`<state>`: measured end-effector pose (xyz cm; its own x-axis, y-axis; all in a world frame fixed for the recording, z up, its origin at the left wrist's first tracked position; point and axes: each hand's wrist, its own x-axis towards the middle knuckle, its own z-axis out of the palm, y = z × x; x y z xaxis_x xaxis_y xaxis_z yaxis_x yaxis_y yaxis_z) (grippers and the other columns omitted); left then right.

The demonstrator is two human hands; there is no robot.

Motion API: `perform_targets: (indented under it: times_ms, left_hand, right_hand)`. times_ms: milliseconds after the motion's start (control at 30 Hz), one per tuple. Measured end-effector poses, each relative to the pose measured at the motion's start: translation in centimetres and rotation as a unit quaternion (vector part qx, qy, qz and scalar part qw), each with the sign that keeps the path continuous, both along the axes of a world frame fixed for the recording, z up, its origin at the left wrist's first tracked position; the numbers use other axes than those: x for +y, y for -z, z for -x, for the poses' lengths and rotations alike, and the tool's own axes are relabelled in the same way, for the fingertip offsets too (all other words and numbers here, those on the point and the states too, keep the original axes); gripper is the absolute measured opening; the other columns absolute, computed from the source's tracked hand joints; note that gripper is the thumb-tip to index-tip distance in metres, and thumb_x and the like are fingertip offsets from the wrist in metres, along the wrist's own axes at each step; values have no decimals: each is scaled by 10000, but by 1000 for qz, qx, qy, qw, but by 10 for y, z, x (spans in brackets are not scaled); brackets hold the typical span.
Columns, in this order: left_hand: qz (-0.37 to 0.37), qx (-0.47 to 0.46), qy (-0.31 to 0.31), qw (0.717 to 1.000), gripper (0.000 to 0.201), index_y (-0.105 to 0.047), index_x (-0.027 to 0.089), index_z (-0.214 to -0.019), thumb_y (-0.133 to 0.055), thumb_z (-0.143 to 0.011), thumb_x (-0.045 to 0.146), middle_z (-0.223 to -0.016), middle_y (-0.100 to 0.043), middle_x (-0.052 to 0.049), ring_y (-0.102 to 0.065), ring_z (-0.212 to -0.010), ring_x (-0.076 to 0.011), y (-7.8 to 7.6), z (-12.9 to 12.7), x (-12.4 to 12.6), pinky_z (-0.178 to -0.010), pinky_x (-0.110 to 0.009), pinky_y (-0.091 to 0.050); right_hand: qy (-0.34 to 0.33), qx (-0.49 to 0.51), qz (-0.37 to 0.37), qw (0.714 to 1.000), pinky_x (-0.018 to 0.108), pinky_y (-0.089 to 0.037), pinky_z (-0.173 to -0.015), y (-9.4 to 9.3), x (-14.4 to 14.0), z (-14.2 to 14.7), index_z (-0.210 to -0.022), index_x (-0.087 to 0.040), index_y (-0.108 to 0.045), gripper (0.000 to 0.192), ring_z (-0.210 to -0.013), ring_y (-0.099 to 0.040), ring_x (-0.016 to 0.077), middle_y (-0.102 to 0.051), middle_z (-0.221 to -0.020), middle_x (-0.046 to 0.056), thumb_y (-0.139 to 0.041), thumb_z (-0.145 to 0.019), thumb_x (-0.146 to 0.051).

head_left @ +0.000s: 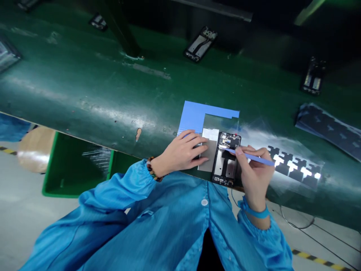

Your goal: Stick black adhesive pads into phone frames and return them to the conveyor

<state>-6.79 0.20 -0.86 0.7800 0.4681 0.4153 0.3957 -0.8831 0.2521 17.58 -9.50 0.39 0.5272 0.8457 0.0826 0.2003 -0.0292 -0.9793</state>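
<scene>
An opened phone body (225,165), its inner parts showing, lies near the table's front edge between my hands. My right hand (255,171) pinches a blue-violet flat stick (261,159), whose tip is over the upper middle of the phone. Flat and with fingers apart, my left hand (187,152) rests on a grey plate (209,156) just left of the phone. Under and behind that plate is a blue sheet (194,113). To the right of my right hand, a clear film bears several black cut-out stickers (296,167).
More opened phone bodies lie farther back, one at the centre (200,44) and one at right (313,77). A stack of dark sheets (329,126) sits at the right. Below the table's left edge are a green bin (63,184) and a round stool (36,148).
</scene>
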Motion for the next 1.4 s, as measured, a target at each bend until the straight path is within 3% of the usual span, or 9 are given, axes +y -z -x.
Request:
perform_targets:
  times_ms: [167,633,733,833,1033,1400]
  left_hand:
    - [0,10,-1,1000,329,-743,170,-1192,-687,-1047,460,-1341,-769,-97,-681,-1159,-268,-1,-1,0,-1090,-465,-531]
    - [9,17,-7,1000,348,-745,165,-1213,-681,-1052,467,-1352,-767,-88,-669,-1178,-277,0,-1,0,-1124,-486,-509]
    - [12,23,-11,1000,340,-741,170,-1220,-688,-1052,462,-1356,-767,-89,-676,-1197,-277,-2,0,0,-1144,-495,-505]
    - [16,7,8,1000,296,-742,181,-1221,-691,-1057,422,-1339,-771,-88,-696,-1197,-257,-5,0,-8,-1163,-486,-509]
    - [54,-41,197,978,128,-774,215,-1072,-724,-1037,327,-1269,-791,-50,-731,-1184,-181,-8,-13,-31,-1209,-398,-521]
    - [57,-5,203,977,127,-769,235,-1057,-647,-1066,269,-1241,-788,-38,-724,-1168,-174,-7,-16,-32,-1208,-409,-501]
  right_hand:
    - [-47,-31,9,998,453,-610,-989,-2,33,10,-830,-239,-619,325,-960,-779,227,-790,-939,41,-878,-907,-419]
    - [-59,8,12,998,526,-565,-1132,5,36,8,-840,-235,-625,338,-973,-780,224,-797,-959,38,-895,-893,-431]
    - [-35,43,-17,998,549,-538,-1173,-1,19,0,-827,-244,-587,345,-937,-776,215,-779,-915,20,-906,-888,-362]
    - [-10,59,-18,998,547,-522,-1201,-6,-20,-5,-813,-248,-584,341,-926,-773,208,-732,-831,-8,-916,-870,-299]
    - [28,54,52,997,562,-550,-1150,-3,-88,11,-761,-238,-582,363,-908,-773,232,-703,-809,0,-922,-855,-322]
    - [30,39,31,998,578,-527,-1172,5,-86,18,-752,-238,-584,360,-840,-764,218,-657,-726,-34,-909,-859,-349]
